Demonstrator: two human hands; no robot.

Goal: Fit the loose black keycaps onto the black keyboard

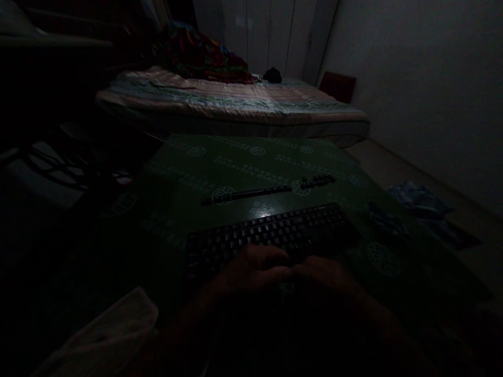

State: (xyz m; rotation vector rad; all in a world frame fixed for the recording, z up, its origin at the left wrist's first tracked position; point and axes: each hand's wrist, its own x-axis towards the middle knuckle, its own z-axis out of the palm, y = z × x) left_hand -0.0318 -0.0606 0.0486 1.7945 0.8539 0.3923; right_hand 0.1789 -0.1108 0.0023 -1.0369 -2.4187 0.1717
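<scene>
A black keyboard (271, 228) lies at a slight slant on a green table (176, 173) with pale printed marks. My left hand (255, 267) is over the keyboard's near edge, with thumb and fingers drawn together. My right hand (326, 272) meets it there, its fingers closed against the left fingertips. Whatever may be pinched between them is hidden in the dark. Beyond the keyboard runs a line of loose black keycaps (267, 191), a long bar-shaped one among them.
A dark crumpled cloth (387, 222) lies at the table's right. Past the far edge stands a bed (243, 99) with a patterned blanket (204, 55). Pale cloth (113, 330) shows at lower left, and more cloth (420, 199) on the floor at right. The room is very dim.
</scene>
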